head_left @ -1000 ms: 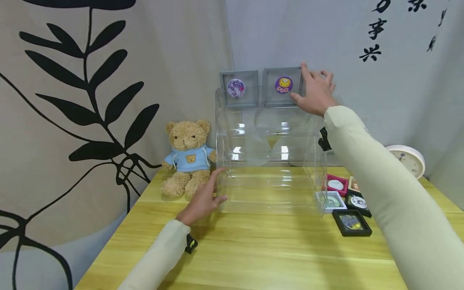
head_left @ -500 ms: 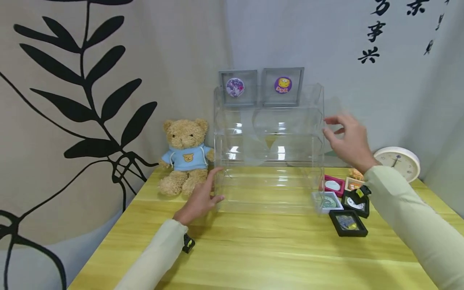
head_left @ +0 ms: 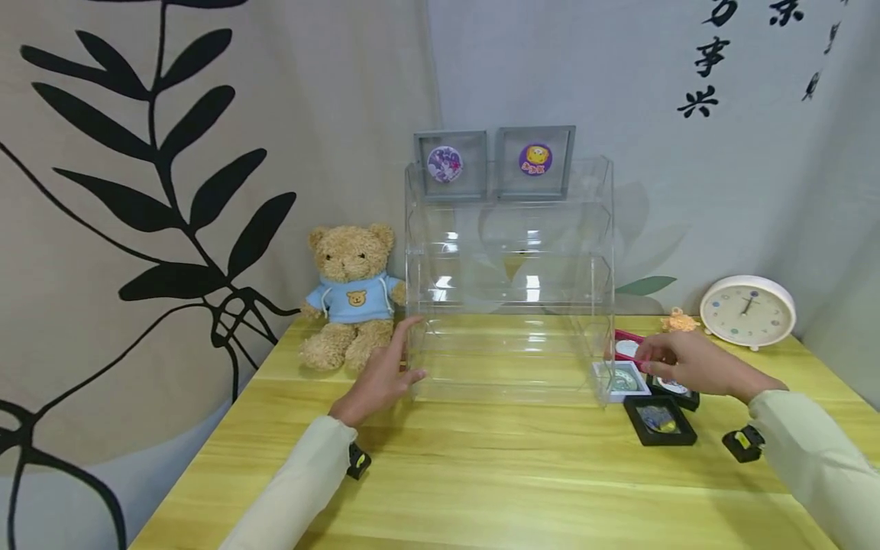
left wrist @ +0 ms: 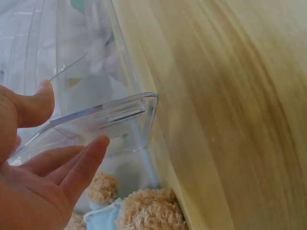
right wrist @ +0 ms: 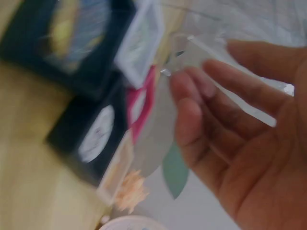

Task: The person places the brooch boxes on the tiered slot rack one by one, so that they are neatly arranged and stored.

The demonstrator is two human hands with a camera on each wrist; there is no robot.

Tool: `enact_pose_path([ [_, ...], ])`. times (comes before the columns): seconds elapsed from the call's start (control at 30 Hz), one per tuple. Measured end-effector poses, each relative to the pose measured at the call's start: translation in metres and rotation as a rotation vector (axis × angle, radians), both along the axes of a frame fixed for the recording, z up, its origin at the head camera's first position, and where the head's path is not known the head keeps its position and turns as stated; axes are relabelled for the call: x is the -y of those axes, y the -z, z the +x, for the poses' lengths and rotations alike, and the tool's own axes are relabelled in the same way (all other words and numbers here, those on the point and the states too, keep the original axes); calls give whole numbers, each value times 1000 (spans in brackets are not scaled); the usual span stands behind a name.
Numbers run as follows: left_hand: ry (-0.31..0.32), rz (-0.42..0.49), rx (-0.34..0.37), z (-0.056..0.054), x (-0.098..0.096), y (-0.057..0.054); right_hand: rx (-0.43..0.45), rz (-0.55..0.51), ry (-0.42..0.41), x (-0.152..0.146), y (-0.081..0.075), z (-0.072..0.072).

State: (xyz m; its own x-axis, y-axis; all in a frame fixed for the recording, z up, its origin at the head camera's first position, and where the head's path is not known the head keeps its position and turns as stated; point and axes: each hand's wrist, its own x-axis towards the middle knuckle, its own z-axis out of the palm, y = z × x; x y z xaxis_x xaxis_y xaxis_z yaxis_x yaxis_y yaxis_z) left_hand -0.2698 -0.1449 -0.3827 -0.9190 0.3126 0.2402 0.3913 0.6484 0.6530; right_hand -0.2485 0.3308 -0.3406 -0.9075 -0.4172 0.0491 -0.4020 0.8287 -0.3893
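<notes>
A clear acrylic tiered display rack (head_left: 509,308) stands on the table. My left hand (head_left: 376,382) is at its lower left side; in the left wrist view the rack's side panel (left wrist: 103,108) runs between the thumb and the straight fingers. On the top tier stand two grey square display frames, one with a purple-and-white round badge (head_left: 444,164), one with a purple-and-yellow badge (head_left: 535,160). My right hand (head_left: 701,367) hovers over small framed badges at the rack's right, fingers loosely bent, nothing seen held. It partly hides a black frame (head_left: 681,393) and a pink frame (head_left: 627,348).
A white frame (head_left: 622,380) and another black frame (head_left: 660,420) lie nearest the rack's right foot. A teddy bear (head_left: 354,298) in blue sits left of the rack. A white round clock (head_left: 749,311) and a small orange object (head_left: 679,321) stand back right.
My right hand has left the grey frame with the purple-and-yellow badge and come down right to the small frames. The grey frame stays on the top tier. My left hand stays at the rack.
</notes>
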Motion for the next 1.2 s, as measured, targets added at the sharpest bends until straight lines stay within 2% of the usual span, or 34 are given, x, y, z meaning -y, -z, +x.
enact_pose_path([
  [0.1, 2, 6, 4, 0, 0, 0, 74, 53, -1, -11, 11, 5],
  [0.23, 3, 9, 11, -1, 0, 0, 84, 101, 13, -20, 21, 9],
  [0.47, -1, 2, 6, -2, 0, 0, 24, 134, 9, -26, 37, 11],
  [0.63, 0, -5, 0, -2, 0, 1, 27, 152, 31, -23, 46, 13],
  [0.83, 3, 2, 3, -1, 0, 1, 51, 192, 66, -17, 50, 12],
  [1.07, -16, -3, 4, -1, 1, -1, -4, 233, 81, -15, 51, 12],
  [1.2, -4, 5, 4, -1, 1, -1, 2, 187, 104, -14, 48, 16],
])
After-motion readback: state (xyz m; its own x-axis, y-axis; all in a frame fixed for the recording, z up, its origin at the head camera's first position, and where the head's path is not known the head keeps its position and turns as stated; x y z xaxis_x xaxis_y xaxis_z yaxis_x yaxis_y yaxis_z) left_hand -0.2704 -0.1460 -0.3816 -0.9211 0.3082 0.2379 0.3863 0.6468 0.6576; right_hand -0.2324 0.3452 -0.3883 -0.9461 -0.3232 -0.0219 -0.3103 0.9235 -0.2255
